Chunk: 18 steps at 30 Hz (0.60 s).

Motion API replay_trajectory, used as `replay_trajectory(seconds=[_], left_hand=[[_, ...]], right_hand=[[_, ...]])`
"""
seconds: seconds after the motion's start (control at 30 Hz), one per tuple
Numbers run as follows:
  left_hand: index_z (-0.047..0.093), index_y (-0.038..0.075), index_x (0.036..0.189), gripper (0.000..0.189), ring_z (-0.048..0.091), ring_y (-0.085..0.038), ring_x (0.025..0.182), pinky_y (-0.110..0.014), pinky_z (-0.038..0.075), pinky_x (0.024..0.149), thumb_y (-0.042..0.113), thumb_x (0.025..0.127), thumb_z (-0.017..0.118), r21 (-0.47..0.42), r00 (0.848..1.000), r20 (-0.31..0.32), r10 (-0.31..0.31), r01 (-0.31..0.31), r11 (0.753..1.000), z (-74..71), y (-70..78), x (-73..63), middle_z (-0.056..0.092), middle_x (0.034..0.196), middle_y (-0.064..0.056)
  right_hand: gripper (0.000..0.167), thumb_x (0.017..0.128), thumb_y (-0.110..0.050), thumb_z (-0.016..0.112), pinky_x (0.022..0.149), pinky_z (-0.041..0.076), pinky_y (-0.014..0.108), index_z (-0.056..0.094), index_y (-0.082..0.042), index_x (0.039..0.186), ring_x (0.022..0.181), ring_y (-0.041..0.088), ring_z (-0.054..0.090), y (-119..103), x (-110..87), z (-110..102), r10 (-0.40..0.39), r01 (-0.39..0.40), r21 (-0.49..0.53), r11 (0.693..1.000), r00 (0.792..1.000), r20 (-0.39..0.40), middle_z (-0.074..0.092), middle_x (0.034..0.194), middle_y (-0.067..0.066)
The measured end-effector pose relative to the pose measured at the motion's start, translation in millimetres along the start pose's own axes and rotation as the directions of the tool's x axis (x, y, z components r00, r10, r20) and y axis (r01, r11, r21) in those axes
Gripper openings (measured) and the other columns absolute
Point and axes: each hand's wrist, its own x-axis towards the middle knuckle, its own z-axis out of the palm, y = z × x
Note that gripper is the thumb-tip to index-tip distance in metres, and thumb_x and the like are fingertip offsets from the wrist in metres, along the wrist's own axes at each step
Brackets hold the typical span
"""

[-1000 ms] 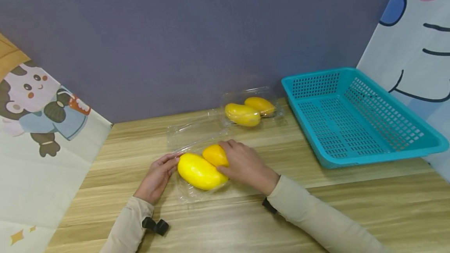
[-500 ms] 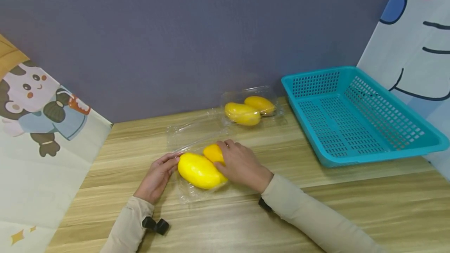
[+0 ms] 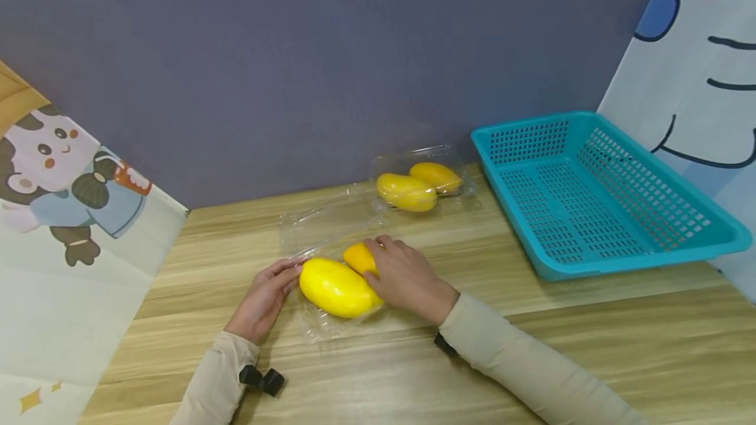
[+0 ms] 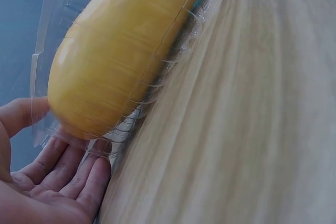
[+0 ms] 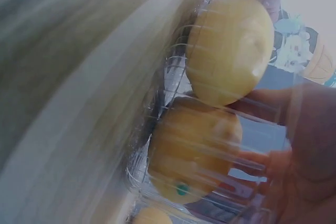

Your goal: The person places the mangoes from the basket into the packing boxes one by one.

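Note:
Two yellow mangoes lie side by side in a clear plastic clamshell box [image 3: 315,326] whose lid [image 3: 321,225] is folded back. The larger, bright yellow mango [image 3: 338,288] is in front; the more orange mango [image 3: 357,256] sits behind, partly covered by my right hand [image 3: 409,281]. That hand grips the orange mango [image 5: 194,148], thumb between the two fruits and fingers over its far side. At the box's left end my left hand [image 3: 264,299] pinches the wall, thumb over the rim beside the larger mango [image 4: 115,51] and fingers outside below.
Another clear box [image 3: 413,161] with two mangoes [image 3: 407,192] stands against the grey back wall [image 3: 266,71]. A turquoise perforated basket [image 3: 567,208] is at the right of the wooden table [image 3: 472,372]. Patterned panels flank both sides.
Over the second my right hand shifts slightly left, covering more of the orange mango. The left hand stays at the box's end, and the box and basket stay put.

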Motion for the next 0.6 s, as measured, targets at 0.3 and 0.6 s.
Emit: replay_trajectory(seconds=[0.3, 0.6], left_hand=[[0.068, 0.019, 0.099, 0.016, 0.066, -0.004, 0.106, -0.019, 0.052, 0.098, 0.01, 0.1, 0.056, -0.058, 0.999, 0.033, 0.03, -0.028, 0.998, -3.2, -1.1, 2.4, 0.073, 0.109, 0.011], [0.064, 0.016, 0.104, 0.018, 0.066, -0.005, 0.106, -0.02, 0.052, 0.098, 0.009, 0.103, 0.047, -0.06, 0.999, 0.02, 0.044, -0.043, 0.997, -4.2, -3.3, 2.9, 0.073, 0.106, 0.012]], right_hand=[[0.052, 0.093, -0.03, 0.069, 0.092, 0.058, 0.045, 0.055, -0.005, 0.137, 0.113, 0.031, 0.064, 2.0, -1.0, -6.5, -0.029, 0.031, 0.054, 0.998, 0.999, -0.025, 0.06, 0.133, 0.015], [0.044, 0.092, -0.025, 0.07, 0.095, 0.056, 0.044, 0.061, -0.013, 0.133, 0.116, 0.029, 0.062, 3.2, 0.6, -6.9, -0.063, 0.063, 0.032, 0.998, 0.998, -0.007, 0.061, 0.133, 0.009]])
